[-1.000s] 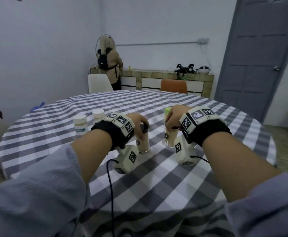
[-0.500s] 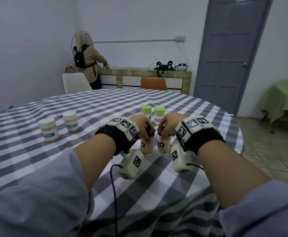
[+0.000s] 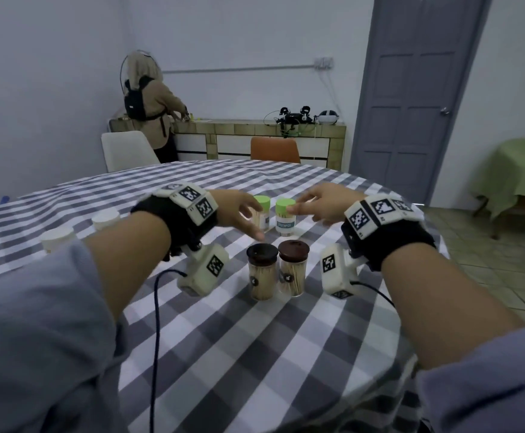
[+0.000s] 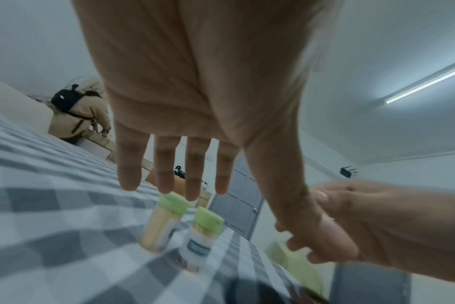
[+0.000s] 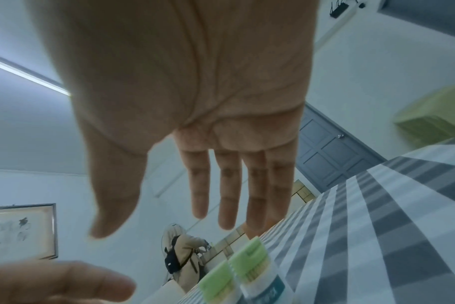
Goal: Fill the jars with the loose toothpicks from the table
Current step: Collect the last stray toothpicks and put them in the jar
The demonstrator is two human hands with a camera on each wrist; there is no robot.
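Both hands, left (image 3: 239, 210) and right (image 3: 323, 204), reach with fingers spread, holding nothing, toward two green-capped jars (image 3: 285, 217) mid-bench, beyond two brown-lidded jars (image 3: 262, 271). They look light, rigid, slippery; best gripped around the body.

The two brown-lidded jars (image 3: 275, 270), gripped half a second ago, are now released and left standing side by side on the checked tablecloth (image 3: 255, 354). The left hand (image 3: 239, 210) and right hand (image 3: 323, 203) are lifted off them, fingers straightened, and carried forward over the two green-lidded jars (image 3: 275, 214).
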